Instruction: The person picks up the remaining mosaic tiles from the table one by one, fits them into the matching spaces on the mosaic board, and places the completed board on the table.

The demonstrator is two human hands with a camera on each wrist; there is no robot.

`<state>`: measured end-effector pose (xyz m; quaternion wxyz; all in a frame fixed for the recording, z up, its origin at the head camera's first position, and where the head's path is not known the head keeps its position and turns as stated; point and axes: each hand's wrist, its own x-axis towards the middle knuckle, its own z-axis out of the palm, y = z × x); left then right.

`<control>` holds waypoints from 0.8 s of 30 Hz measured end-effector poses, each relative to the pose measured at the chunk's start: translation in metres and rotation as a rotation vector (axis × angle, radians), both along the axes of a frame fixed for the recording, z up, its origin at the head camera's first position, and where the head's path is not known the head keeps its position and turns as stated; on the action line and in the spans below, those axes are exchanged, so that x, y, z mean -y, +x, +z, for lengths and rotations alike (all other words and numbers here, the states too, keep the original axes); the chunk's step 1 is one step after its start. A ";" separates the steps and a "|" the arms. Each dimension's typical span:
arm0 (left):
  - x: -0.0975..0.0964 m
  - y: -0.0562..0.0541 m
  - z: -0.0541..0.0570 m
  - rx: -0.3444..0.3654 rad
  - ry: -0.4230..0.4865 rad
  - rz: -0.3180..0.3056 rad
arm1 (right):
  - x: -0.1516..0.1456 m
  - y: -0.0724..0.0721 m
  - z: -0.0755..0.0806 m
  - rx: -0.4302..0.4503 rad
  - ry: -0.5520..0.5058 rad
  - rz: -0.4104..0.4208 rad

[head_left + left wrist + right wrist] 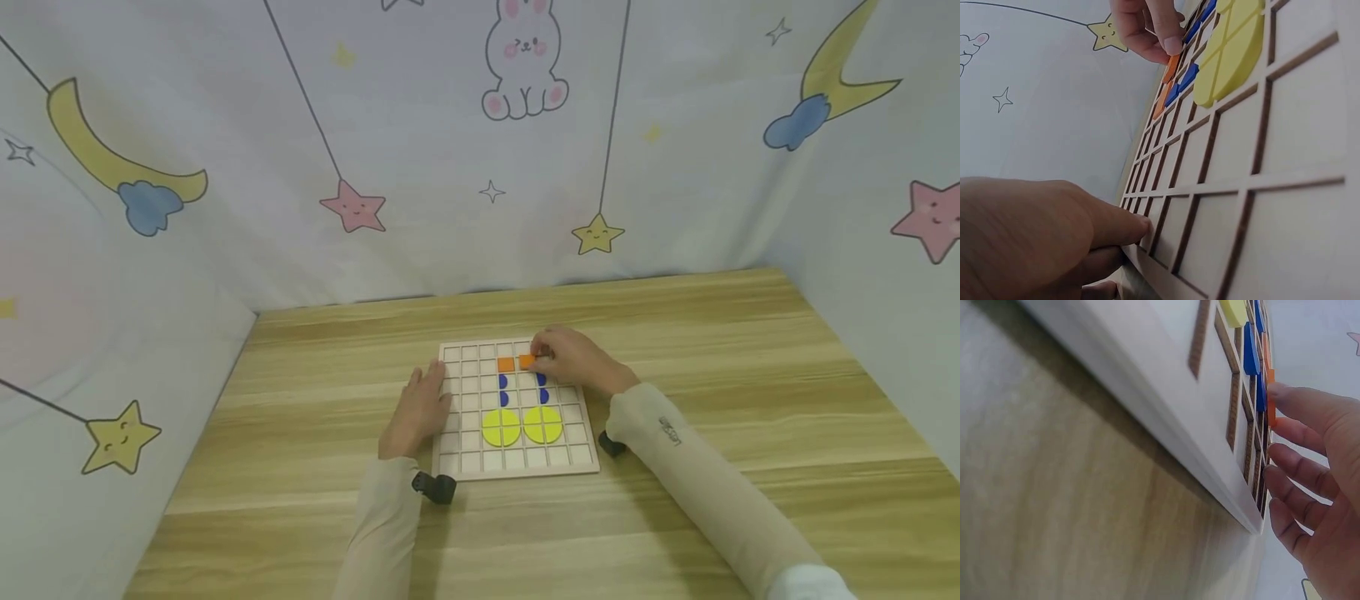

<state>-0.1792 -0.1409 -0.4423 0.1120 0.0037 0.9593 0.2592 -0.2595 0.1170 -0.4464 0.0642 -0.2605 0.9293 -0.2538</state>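
Note:
A pale wooden grid board [471,460] lies on the table, with coloured tiles set in its cells. My right hand [573,358] is over the far right part of the board and pinches an orange square tile [527,362] between thumb and forefinger. Left of that tile, another orange square tile [506,364] sits in a cell. Blue half-round tiles [504,398] form two columns nearer to me. Below them, yellow quarter-circle tiles [501,427] make up two discs. My left hand [417,412] rests along the board's left edge, its fingertips touching the frame.
The wood-grain table [315,467] extends around the board on all sides. White cloth walls [420,142] printed with stars, moons and a rabbit enclose it at the back and sides. A black wrist camera [435,487] is strapped at the left cuff.

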 end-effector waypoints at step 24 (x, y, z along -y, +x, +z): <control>0.000 0.000 0.001 0.002 0.004 0.000 | 0.003 0.003 0.001 -0.059 0.016 0.021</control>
